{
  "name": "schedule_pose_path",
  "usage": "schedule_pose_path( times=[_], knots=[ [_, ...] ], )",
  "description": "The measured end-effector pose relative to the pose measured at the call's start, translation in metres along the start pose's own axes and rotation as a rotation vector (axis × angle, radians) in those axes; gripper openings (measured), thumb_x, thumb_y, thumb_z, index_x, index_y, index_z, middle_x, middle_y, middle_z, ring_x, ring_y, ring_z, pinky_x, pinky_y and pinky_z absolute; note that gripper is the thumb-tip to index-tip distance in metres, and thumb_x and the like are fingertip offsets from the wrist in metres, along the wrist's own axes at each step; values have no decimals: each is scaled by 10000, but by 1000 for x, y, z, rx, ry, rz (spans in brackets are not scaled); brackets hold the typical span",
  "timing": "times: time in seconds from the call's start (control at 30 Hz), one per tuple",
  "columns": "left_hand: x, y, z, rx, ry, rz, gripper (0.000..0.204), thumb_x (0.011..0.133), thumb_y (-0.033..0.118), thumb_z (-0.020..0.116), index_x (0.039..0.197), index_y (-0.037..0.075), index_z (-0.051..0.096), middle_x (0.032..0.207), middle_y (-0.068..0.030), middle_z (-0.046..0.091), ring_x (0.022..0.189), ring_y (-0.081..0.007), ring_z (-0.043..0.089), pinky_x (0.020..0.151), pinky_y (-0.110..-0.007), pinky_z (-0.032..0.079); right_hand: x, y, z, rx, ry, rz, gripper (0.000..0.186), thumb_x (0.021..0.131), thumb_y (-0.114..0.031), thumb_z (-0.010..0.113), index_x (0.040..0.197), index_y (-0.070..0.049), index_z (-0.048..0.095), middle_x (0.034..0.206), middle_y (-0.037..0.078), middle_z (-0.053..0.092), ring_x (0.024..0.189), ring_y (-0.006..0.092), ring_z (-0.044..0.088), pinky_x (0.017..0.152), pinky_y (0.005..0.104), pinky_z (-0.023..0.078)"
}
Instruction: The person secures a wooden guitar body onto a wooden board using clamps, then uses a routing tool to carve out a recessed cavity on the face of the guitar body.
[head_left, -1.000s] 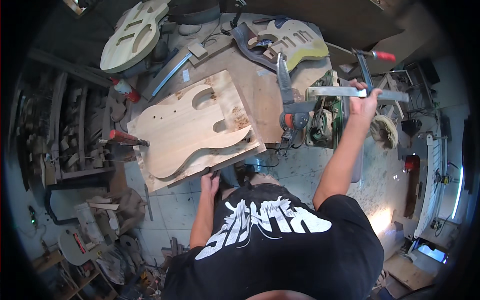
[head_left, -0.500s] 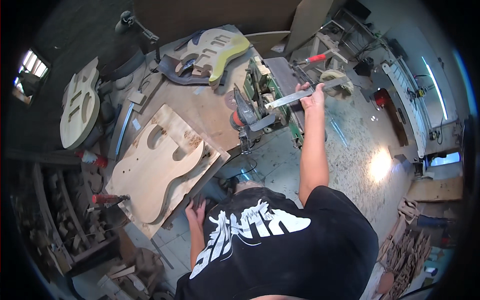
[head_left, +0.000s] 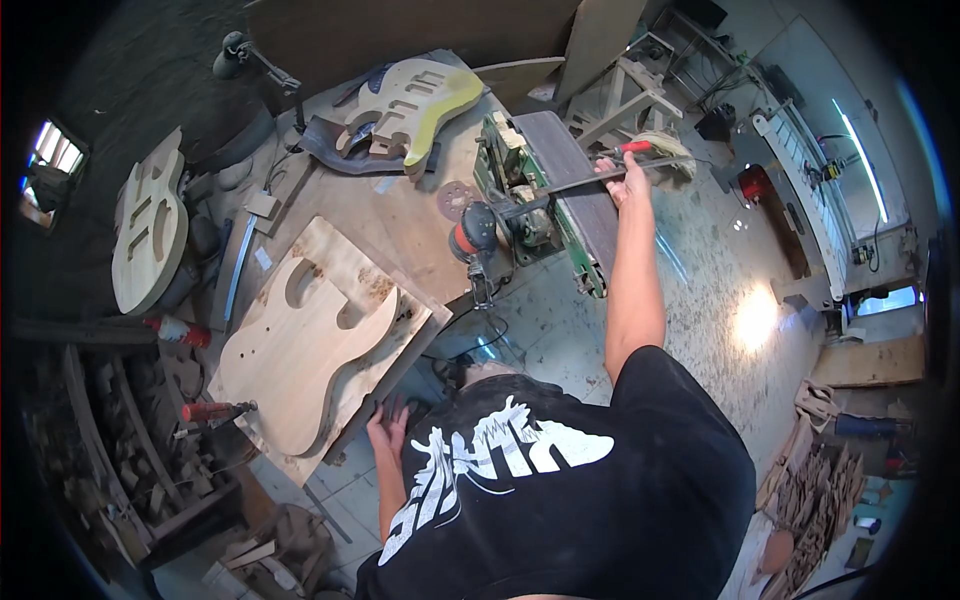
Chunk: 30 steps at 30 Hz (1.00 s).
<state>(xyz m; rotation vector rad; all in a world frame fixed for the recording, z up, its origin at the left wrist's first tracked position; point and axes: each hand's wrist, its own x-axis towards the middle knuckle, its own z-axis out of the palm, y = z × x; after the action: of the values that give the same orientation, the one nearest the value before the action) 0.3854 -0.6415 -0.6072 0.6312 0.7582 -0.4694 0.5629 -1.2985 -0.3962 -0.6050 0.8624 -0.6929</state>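
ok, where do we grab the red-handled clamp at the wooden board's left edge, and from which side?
Probably by the red handle, from the left: it's long and juts out past the board in this view, whereas its metal end sits near the guitar body.

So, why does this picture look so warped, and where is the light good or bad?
Head view: fisheye lens, so edges bend and corners go black; head view: glare whites out a patch of floor, while the rack at left sits in shadow; head view: the right hand and its clamp are readable.
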Motion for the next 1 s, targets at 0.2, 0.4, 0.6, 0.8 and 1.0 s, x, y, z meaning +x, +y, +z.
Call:
schedule_pose_path(
  times=[0.2,0.4,0.6,0.8,1.0],
  knots=[
    [3,-1,-10,2,48,40,364,961,171,540,1319,109,525,1405,-108,529,1333,-350,473,1061,-536,408,-16,-12,-6,-926,151,-201,280,734,-331,783,808,-101,641,585,-9,449,482,142,435,460,304,358],
    [7,3,-5,120,35,27,381,960,199,538,1334,127,512,1397,-100,545,1323,-345,484,1042,-510,413,8,-7,-27,-880,147,-211,352,711,-413,756,796,-87,653,584,-12,431,444,113,368,411,310,303],
    [-12,10,-10,251,44,-28,410,965,249,558,1354,137,495,1436,-90,523,1318,-343,488,1040,-486,409,2,2,-28,-717,46,-95,568,749,-604,757,901,-60,688,665,29,597,471,113,483,412,274,374],
    [-15,8,-32,330,56,-91,606,948,298,617,1467,87,386,1479,-108,458,1326,-356,454,1063,-471,406,-13,-25,-48,-846,8,-27,761,763,-762,640,1004,-41,671,800,71,646,629,129,558,558,278,464],
    [-4,7,-128,471,84,-185,762,958,371,606,1510,-22,257,1492,-202,418,1366,-362,420,1126,-513,355,-11,-43,-47,-841,34,7,949,761,-857,521,1105,19,641,885,131,665,694,167,608,598,306,497]
  ],
)
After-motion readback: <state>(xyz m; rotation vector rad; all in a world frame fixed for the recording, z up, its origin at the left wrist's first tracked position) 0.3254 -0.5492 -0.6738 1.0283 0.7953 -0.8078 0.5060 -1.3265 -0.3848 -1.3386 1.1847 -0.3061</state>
